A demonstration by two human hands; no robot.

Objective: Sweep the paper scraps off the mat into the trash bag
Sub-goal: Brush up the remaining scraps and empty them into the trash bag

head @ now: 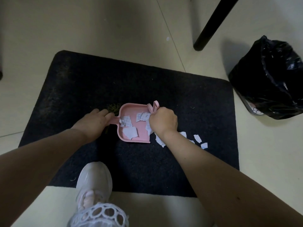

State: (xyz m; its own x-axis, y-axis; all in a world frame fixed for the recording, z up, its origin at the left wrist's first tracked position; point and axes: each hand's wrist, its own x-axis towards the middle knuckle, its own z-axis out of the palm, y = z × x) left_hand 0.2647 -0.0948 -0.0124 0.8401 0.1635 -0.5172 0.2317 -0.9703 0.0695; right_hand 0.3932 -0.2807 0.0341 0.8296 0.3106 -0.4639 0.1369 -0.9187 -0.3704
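The black mat lies across the pale floor under me, one shoe planted on its near edge. Off to my right, well clear of the mat, the black trash bag sits slumped with its mouth toward the top. In the middle of the mat rests the pink dustpan, open lip facing right. My left hand curls over its short handle and holds it flat. My right hand is fisted around the pink brush handle, whose loop pokes up past my knuckles (the bristles are hidden beneath my hand, so I cannot tell just where they touch).

I judge the sweeping about halfway along: several checked paper scraps already lie in the pan, while a small trail of loose scraps sits on the mat just right of the lip, partly under my wrist. Next I need to reach the brush past that trail and draw it leftward into the pan, keeping the lip pressed down.
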